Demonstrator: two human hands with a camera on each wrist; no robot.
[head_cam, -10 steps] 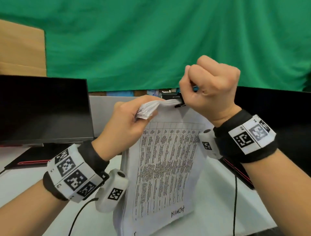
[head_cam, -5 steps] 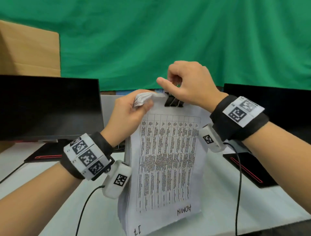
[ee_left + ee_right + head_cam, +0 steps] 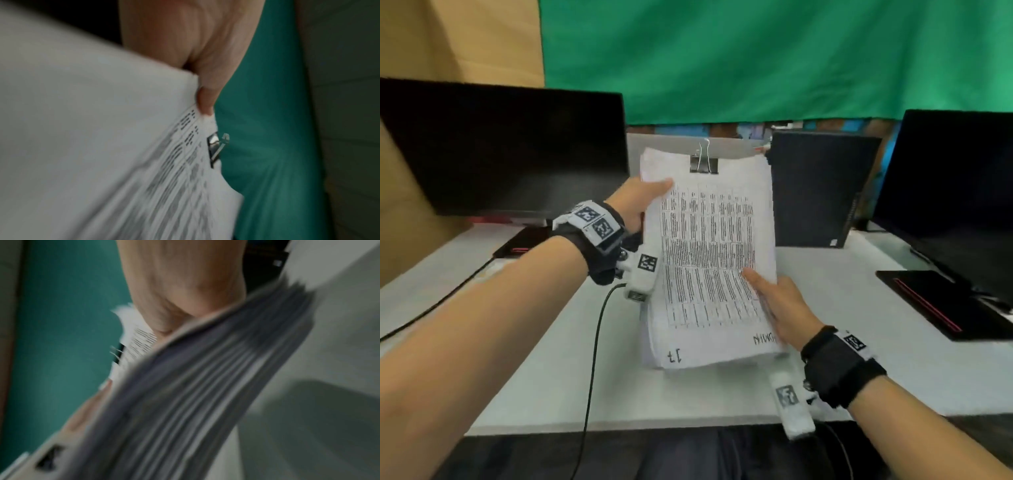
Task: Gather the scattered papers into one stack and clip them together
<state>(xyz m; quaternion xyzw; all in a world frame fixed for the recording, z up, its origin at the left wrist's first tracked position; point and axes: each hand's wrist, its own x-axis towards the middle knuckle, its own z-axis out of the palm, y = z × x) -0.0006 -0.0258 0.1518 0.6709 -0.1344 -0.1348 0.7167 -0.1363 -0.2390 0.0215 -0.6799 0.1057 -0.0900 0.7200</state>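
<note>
A thick stack of printed papers [image 3: 709,260] is held tilted above the white table, its printed tables facing me. A black binder clip [image 3: 703,163] with silver wire handles bites the middle of the far top edge. My left hand [image 3: 642,200] grips the stack's upper left side, thumb on the top sheet. My right hand [image 3: 777,305] grips the lower right edge, thumb on the page. The left wrist view shows the thumb [image 3: 205,104] on the paper [image 3: 92,138] and the clip [image 3: 214,147]. Blurred sheet edges [image 3: 195,394] fill the right wrist view.
A dark monitor [image 3: 500,150] stands at the left, another [image 3: 948,192] at the right, and a black box [image 3: 822,188] behind the stack. The white table [image 3: 534,342] carries cables and dark red-striped monitor bases. A green backdrop hangs behind.
My right hand left the binder clip and dropped to the stack's lower right edge. My left hand slid from the top corner to the left side. The stack now leans flatter, clipped.
</note>
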